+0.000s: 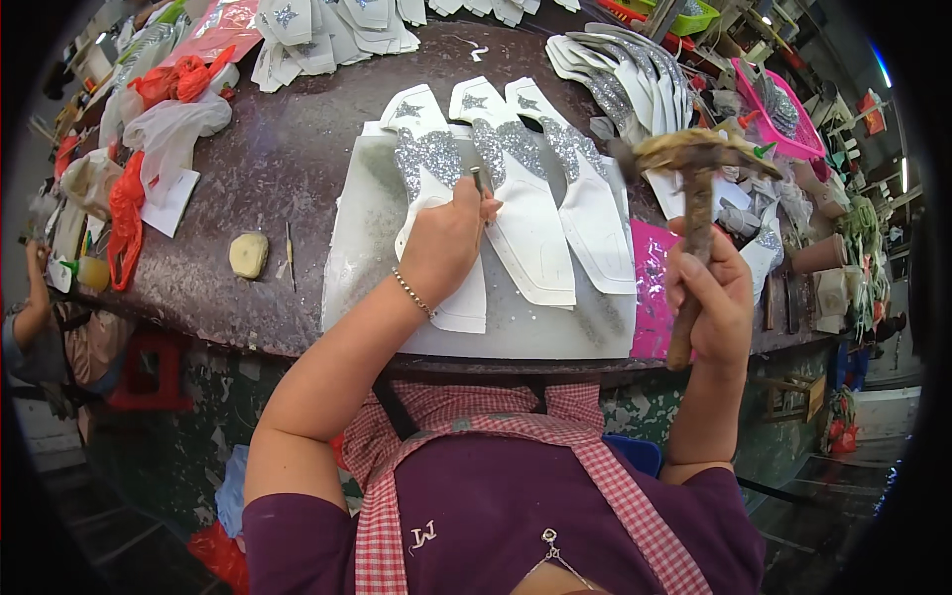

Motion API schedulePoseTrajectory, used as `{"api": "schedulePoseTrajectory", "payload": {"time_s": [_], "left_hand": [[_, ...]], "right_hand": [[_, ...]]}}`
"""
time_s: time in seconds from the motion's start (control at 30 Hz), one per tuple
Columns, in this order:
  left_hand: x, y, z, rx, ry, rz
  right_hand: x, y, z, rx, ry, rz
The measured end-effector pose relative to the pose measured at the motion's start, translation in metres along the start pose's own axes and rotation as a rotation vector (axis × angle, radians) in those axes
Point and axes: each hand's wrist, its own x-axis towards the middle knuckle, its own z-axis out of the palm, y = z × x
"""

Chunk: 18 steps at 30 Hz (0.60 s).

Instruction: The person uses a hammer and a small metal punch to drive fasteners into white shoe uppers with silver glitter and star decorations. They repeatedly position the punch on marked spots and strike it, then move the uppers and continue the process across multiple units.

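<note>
My left hand (448,238) is closed around a short metal punch (476,179), held upright over the left and middle white shoe-upper pieces. My right hand (719,297) grips the wooden handle of a hammer (697,203), raised to the right of the work with its worn head up. Three cut pieces lie side by side: the left piece (458,302), partly under my left hand, the middle piece (531,248) and the right piece (598,233). Each has a silver glitter band and a small star. They rest on a pale board (352,297). The punch's tip is hidden by my fingers.
A yellowish block (248,255) and a thin tool (290,256) lie left on the dark table (213,297). Stacked white pieces (332,40) and glittery pieces (625,79) stand at the back. A pink basket (778,109) is far right. Another person (59,347) sits at far left.
</note>
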Motion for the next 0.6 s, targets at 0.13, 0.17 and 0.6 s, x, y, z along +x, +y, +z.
{"api": "schedulePoseTrajectory", "payload": {"time_s": [0.13, 0.17, 0.6], "left_hand": [[0.000, 0.002, -0.005, -0.044, 0.013, -0.069], [0.000, 0.011, -0.012, -0.028, -0.030, -0.098], [-0.006, 0.007, -0.005, -0.115, -0.099, -0.200]], "right_hand": [[-0.001, 0.013, 0.004, 0.268, -0.035, -0.174], [-0.003, 0.023, 0.002, 0.260, -0.058, -0.175], [-0.014, 0.044, 0.011, -0.225, 0.098, -0.041]]}}
